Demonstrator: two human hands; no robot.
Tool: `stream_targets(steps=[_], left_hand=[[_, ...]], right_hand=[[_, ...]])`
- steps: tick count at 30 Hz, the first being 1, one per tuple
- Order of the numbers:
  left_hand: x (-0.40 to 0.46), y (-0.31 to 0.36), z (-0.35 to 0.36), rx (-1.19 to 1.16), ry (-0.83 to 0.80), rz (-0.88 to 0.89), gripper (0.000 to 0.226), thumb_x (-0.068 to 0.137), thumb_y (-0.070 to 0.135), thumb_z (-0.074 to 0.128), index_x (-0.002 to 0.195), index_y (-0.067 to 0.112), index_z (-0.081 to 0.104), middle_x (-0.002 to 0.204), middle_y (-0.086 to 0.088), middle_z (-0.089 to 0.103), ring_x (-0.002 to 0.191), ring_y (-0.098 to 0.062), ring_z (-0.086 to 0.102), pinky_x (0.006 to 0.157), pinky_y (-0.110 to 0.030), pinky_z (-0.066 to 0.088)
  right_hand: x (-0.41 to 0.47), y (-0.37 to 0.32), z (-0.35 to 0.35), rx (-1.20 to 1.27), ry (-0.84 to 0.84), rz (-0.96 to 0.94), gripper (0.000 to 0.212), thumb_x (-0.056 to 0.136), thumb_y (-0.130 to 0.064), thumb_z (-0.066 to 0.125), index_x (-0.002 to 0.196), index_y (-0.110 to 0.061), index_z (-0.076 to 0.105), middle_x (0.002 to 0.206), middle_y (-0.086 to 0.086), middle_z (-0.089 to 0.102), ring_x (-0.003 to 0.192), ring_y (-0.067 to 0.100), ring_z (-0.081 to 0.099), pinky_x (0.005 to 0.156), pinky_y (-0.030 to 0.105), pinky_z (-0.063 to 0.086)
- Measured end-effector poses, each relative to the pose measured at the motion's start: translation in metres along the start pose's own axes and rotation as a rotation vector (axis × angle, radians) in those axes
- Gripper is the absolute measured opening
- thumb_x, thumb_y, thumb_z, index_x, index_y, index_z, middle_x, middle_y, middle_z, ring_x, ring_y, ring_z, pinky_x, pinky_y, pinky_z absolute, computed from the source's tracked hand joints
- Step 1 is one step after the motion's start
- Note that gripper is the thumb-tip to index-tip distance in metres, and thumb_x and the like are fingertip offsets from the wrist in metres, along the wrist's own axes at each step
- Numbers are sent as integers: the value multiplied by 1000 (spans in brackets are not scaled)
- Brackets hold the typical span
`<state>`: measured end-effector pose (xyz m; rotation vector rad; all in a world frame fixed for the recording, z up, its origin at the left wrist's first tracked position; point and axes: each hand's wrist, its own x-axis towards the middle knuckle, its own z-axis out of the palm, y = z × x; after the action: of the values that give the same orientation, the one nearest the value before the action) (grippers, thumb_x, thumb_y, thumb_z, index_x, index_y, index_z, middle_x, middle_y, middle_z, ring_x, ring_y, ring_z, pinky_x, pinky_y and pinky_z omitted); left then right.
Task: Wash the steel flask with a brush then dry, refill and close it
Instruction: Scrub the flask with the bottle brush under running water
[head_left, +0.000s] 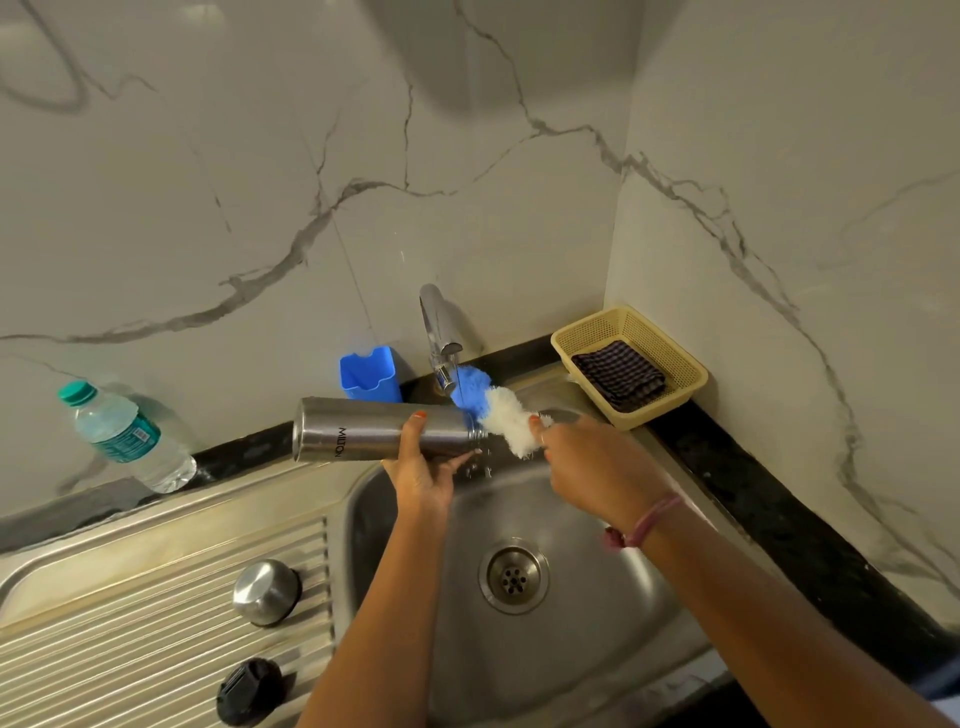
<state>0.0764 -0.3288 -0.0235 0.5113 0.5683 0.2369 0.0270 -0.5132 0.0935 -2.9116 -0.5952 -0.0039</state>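
Looking down from the head camera, we see our two bare arms reaching over a round stainless-steel sink basin (571, 649) set in a steel counter against a white marble-veined wall.

Our left hand (423, 475) grips the cylindrical brushed-steel flask (363, 428) from below, thumb over the top and fingers curled round the underside near its neck. The flask lies nearly on its side above the basin's back left edge, base pointing left and open mouth pointing right, with water dripping from the mouth.

Our right hand (592, 467), with a pink thread band at the wrist, pinches the bottle brush (493, 402) just behind its fluffy head, which is white near the hand and blue at the tip. The brush head sits right at the flask's mouth, outside it, under a thin stream of water from the chrome tap (439, 332).

On the ribbed draining board at left rest a domed steel cap (266, 592) and, nearer us, a black ridged stopper (249, 691), both well apart from the flask. Farther left a clear plastic water bottle with a green cap (124, 436) leans against the wall. A small blue plastic holder (370, 374) stands beside the tap. In the right corner a yellow mesh plastic basket (675, 364) holds a folded dark checked cloth (618, 374).
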Motion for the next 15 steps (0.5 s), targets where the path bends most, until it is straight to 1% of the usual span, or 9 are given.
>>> stream_targets(steps=[2, 4, 5, 6, 7, 9, 10, 12, 15], left_hand=[[1, 2, -2, -2, 8, 16, 70, 86, 10, 71, 144, 27, 36, 139, -12, 52, 122, -38, 55, 95, -76, 40], [2, 3, -3, -31, 15, 21, 68, 87, 9, 70, 145, 26, 36, 139, -13, 52, 116, -36, 57, 96, -77, 39], [2, 4, -3, -45, 16, 15, 67, 88, 9, 69, 144, 26, 36, 139, -13, 52, 115, -36, 57, 96, -77, 38], [2, 3, -2, -48, 15, 10, 66, 88, 8, 69, 142, 25, 37, 138, -13, 52, 114, -36, 57, 97, -77, 38], [2, 3, -1, -48, 11, 9, 64, 88, 8, 69, 141, 25, 38, 138, -13, 53, 113, -36, 58, 97, -76, 38], [-1, 0, 1, -29, -6, 8, 63, 88, 8, 69, 141, 24, 38, 138, -13, 53, 110, -34, 60, 98, -75, 40], [-2, -1, 2, -12, -15, 10, 64, 88, 8, 68, 142, 23, 38, 138, -13, 53, 108, -34, 60, 97, -74, 41], [-4, 0, 2, 16, -25, 19, 67, 89, 8, 68, 146, 23, 36, 139, -13, 52, 112, -34, 59, 97, -73, 41], [-2, 5, 0, -3, 0, 16, 68, 88, 8, 69, 145, 23, 37, 140, -14, 52, 121, -37, 56, 92, -74, 45]], right_hand=[[-6, 3, -12, -24, -15, -39, 36, 95, -10, 42, 130, -14, 49, 82, 3, 52, 64, 12, 41, 55, 21, 32], [-14, 6, -23, -21, -2, -59, 30, 95, -10, 42, 123, -14, 53, 70, -4, 41, 59, 9, 37, 51, 18, 27], [-17, 7, -27, -26, 13, -61, 31, 95, -10, 42, 124, -15, 53, 69, -6, 36, 58, 8, 35, 49, 18, 25], [-18, 5, -28, -31, 25, -61, 32, 95, -11, 42, 125, -16, 52, 71, -6, 38, 60, 9, 37, 51, 18, 27], [-16, 3, -27, -40, 32, -56, 33, 95, -11, 43, 126, -16, 51, 77, -4, 45, 66, 11, 41, 55, 20, 31], [-7, -3, -20, -45, 27, -47, 34, 95, -13, 44, 129, -15, 50, 96, 2, 59, 77, 15, 49, 63, 23, 32], [-2, -5, -14, -48, 19, -42, 37, 95, -13, 45, 132, -14, 48, 103, 5, 62, 81, 16, 52, 62, 23, 32], [5, -4, -8, -44, -4, -35, 39, 95, -11, 45, 134, -14, 47, 105, 8, 63, 77, 16, 49, 58, 21, 31], [2, 8, -22, -70, -45, -64, 38, 94, -9, 43, 131, -15, 51, 106, 7, 64, 75, 16, 45, 63, 24, 33]])
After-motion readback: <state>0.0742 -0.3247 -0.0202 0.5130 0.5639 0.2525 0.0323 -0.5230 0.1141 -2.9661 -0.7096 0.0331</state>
